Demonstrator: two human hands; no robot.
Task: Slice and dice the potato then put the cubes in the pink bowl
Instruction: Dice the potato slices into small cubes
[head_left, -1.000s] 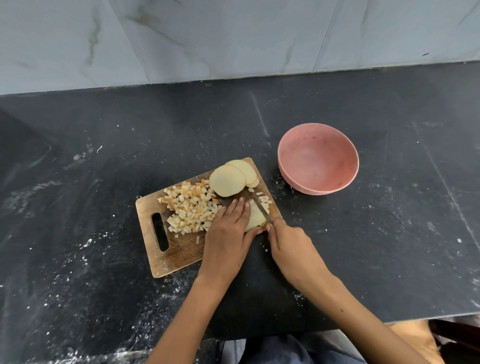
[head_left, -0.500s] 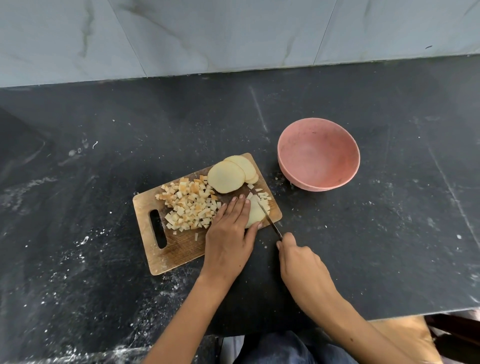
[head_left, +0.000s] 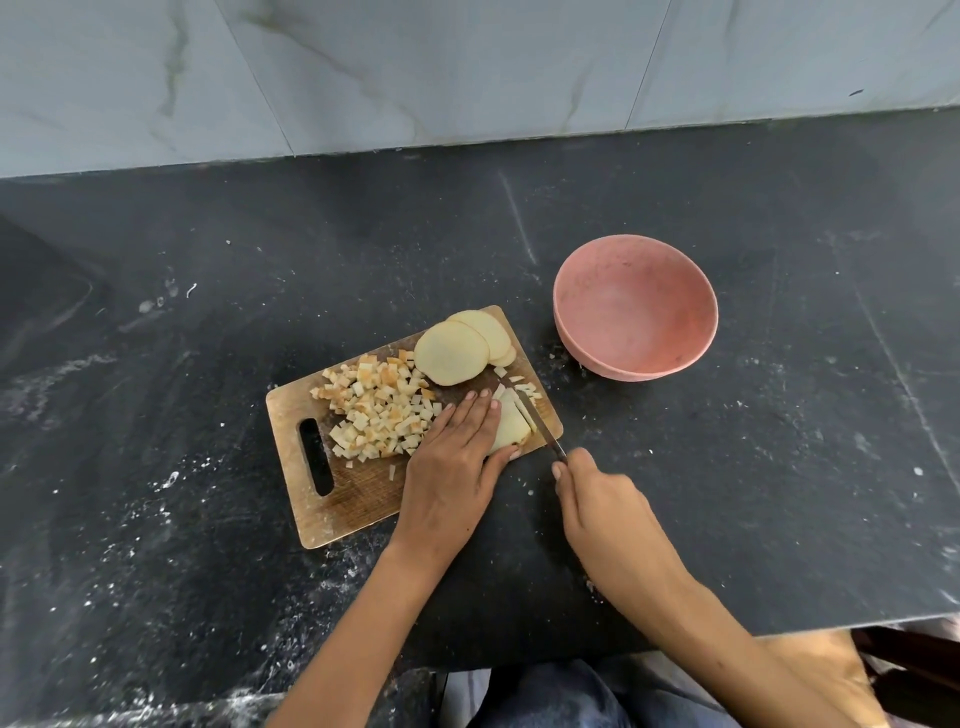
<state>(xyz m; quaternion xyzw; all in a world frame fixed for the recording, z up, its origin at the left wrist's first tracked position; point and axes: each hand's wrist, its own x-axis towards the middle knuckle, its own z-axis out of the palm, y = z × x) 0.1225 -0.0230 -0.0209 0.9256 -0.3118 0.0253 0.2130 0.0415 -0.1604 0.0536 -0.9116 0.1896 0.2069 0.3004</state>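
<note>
While the left hand (head_left: 457, 457) presses flat on a potato slice (head_left: 511, 428), the right hand (head_left: 597, 499) grips the knife (head_left: 537, 423) cutting beside it.

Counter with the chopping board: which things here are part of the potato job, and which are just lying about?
Part of the job:
- chopping board
- potato piece being cut, pressed by the left hand
- knife, held by the right hand
- uncut slices
- cubes
- pink bowl, no cubes in it

Lying about:
- white crumbs and specks on the black counter
</note>
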